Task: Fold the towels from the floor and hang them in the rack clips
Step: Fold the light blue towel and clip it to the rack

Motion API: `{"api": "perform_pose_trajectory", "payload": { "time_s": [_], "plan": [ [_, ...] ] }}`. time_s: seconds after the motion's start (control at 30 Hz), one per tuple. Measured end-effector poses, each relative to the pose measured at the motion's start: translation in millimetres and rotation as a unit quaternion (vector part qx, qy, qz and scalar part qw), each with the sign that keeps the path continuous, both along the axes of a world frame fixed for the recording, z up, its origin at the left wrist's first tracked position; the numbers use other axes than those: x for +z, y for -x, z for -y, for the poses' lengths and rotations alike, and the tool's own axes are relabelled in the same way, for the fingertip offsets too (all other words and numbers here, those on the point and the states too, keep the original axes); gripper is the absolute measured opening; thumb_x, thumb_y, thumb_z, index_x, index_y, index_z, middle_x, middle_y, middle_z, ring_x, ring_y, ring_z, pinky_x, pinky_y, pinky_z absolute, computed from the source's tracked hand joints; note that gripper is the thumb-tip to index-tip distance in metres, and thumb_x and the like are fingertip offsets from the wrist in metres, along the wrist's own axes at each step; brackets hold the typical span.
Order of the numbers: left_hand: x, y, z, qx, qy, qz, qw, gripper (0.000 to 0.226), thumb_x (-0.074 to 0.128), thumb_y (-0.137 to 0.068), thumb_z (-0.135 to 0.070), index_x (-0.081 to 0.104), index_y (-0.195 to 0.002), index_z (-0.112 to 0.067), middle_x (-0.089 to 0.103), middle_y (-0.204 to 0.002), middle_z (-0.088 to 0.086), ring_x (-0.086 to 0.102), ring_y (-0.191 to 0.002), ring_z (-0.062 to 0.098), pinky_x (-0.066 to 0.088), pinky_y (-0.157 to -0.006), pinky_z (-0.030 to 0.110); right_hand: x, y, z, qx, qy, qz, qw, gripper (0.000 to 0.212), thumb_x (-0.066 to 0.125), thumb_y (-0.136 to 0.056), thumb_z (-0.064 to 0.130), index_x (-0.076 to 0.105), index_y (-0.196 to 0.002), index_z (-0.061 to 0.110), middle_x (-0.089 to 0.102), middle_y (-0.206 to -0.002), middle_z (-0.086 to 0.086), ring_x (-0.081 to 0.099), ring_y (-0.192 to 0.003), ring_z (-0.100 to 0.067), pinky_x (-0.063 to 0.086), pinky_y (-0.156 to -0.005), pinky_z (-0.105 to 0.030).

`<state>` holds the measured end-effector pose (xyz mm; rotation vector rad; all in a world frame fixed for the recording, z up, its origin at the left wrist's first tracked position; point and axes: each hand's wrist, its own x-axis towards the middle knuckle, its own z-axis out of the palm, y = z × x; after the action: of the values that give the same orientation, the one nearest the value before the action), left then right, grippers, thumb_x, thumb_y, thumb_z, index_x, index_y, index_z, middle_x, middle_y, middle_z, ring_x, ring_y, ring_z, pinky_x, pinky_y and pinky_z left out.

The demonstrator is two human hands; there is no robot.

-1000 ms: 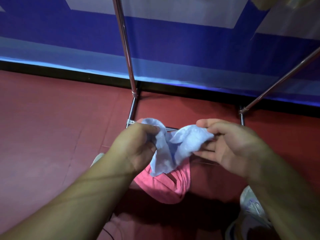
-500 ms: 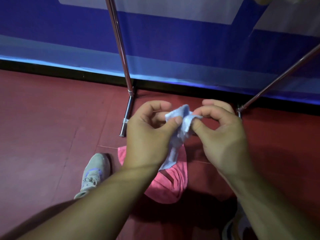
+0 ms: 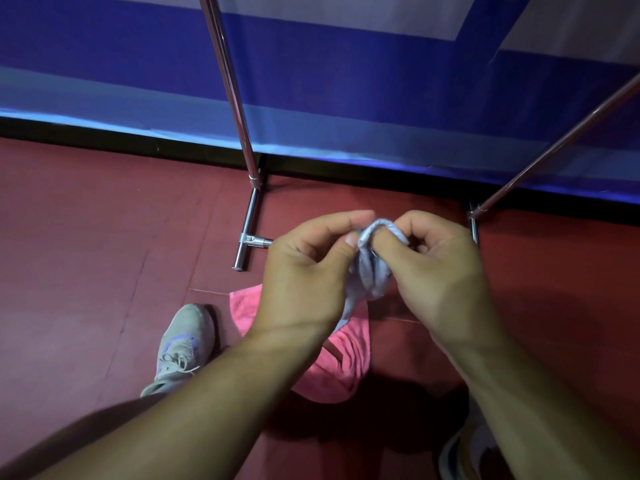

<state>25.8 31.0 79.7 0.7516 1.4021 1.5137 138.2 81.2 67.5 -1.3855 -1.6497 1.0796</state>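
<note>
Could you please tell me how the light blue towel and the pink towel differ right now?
The light blue towel is held bunched between the left hand and right hand; the pink towel lies crumpled on the floor. The blue shows less cloth than the pink. Neither is folded.

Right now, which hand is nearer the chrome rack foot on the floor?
Left. The left hand pinches the blue towel just right of the rack foot; the right hand holds the towel's other side, farther away.
</note>
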Motion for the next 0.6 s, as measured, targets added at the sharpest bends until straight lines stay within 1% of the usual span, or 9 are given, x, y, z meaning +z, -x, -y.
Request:
{"api": "perform_pose_trajectory", "payload": {
  "time_s": [0.07,0.13,0.2,0.33,0.4,0.47,0.5,0.57,0.6],
  "plan": [
    [-1,0,0,0.009,0.006,-0.002,1.0,0.034,0.056,-0.089,0.012,0.071,-0.085,-0.019,0.075,-0.078,-0.012,0.069,-0.079,-0.002,0.051,-0.071,0.011,-1,0,0,0.002,-0.006,0.024,1.0,0.041,0.066,-0.077,0.033,0.049,-0.055,0.004,0.047,-0.051,-0.011,0.039,-0.05,-0.009,0.036,-0.046,-0.033],
    [-1,2,0,0.031,0.011,-0.001,0.999,0.035,0.058,-0.09,0.009,0.073,-0.084,-0.022,0.076,-0.082,-0.007,0.07,-0.082,0.004,0.054,-0.075,0.018,-1,0,1,0.012,-0.001,0.031,0.999,0.047,0.068,-0.079,0.035,0.044,-0.056,0.002,0.037,-0.048,-0.004,0.033,-0.048,-0.006,0.03,-0.043,-0.027],
    [-2,3,0,0.047,0.012,0.004,0.999,0.035,0.059,-0.09,0.006,0.075,-0.082,-0.024,0.076,-0.084,-0.004,0.071,-0.084,0.01,0.057,-0.082,0.03,-1,-1,2,0.025,0.018,0.032,0.999,0.049,0.068,-0.08,0.037,0.042,-0.057,0.001,0.035,-0.049,0.001,0.032,-0.048,-0.007,0.029,-0.043,-0.028],
    [-2,3,1,0.025,0.022,0.021,0.999,0.031,0.054,-0.093,0.007,0.07,-0.088,-0.019,0.073,-0.074,-0.006,0.069,-0.075,0.012,0.057,-0.079,0.038,0,-1,3,0.046,0.042,0.021,0.998,0.047,0.067,-0.082,0.033,0.042,-0.057,0.002,0.036,-0.049,0.0,0.033,-0.047,-0.008,0.029,-0.043,-0.028],
    [-2,3,1,-0.008,0.014,0.028,0.999,0.027,0.056,-0.091,0.007,0.069,-0.091,-0.017,0.072,-0.074,-0.006,0.068,-0.074,0.011,0.057,-0.078,0.036,-1,0,2,0.048,0.054,0.011,0.997,0.045,0.065,-0.081,0.033,0.045,-0.057,0.001,0.038,-0.049,0.0,0.034,-0.047,-0.008,0.03,-0.043,-0.029],
    [-1,4,1,-0.034,0.001,0.013,0.999,0.027,0.059,-0.088,0.009,0.068,-0.094,-0.015,0.071,-0.074,-0.007,0.067,-0.071,0.006,0.055,-0.07,0.023,-1,0,2,0.048,0.067,0.006,0.997,0.043,0.065,-0.08,0.033,0.048,-0.058,0.0,0.04,-0.049,0.0,0.034,-0.048,-0.008,0.03,-0.044,-0.029],
    [-1,6,1,-0.037,-0.002,0.003,0.999,0.028,0.059,-0.088,0.011,0.068,-0.094,-0.015,0.071,-0.074,-0.007,0.067,-0.071,0.005,0.054,-0.069,0.02,0,0,2,0.05,0.072,0.004,0.996,0.043,0.065,-0.081,0.031,0.047,-0.058,0.001,0.039,-0.049,0.001,0.034,-0.048,-0.008,0.03,-0.044,-0.028],
    [-1,10,1,-0.035,-0.009,-0.003,0.999,0.029,0.056,-0.09,0.011,0.069,-0.092,-0.015,0.072,-0.075,-0.004,0.069,-0.075,0.01,0.058,-0.073,0.027,3,-3,1,0.072,0.079,0.004,0.994,0.044,0.066,-0.085,0.032,0.046,-0.057,0.004,0.038,-0.049,0.004,0.034,-0.048,-0.008,0.03,-0.044,-0.025],
    [-1,12,1,-0.033,-0.013,-0.005,0.999,0.03,0.055,-0.091,0.011,0.07,-0.091,-0.015,0.072,-0.075,-0.003,0.069,-0.077,0.012,0.058,-0.078,0.032,4,-5,1,0.094,0.076,0.019,0.992,0.045,0.064,-0.085,0.038,0.048,-0.059,0.005,0.039,-0.05,0.004,0.035,-0.049,-0.008,0.031,-0.046,-0.025]
  ]
}}
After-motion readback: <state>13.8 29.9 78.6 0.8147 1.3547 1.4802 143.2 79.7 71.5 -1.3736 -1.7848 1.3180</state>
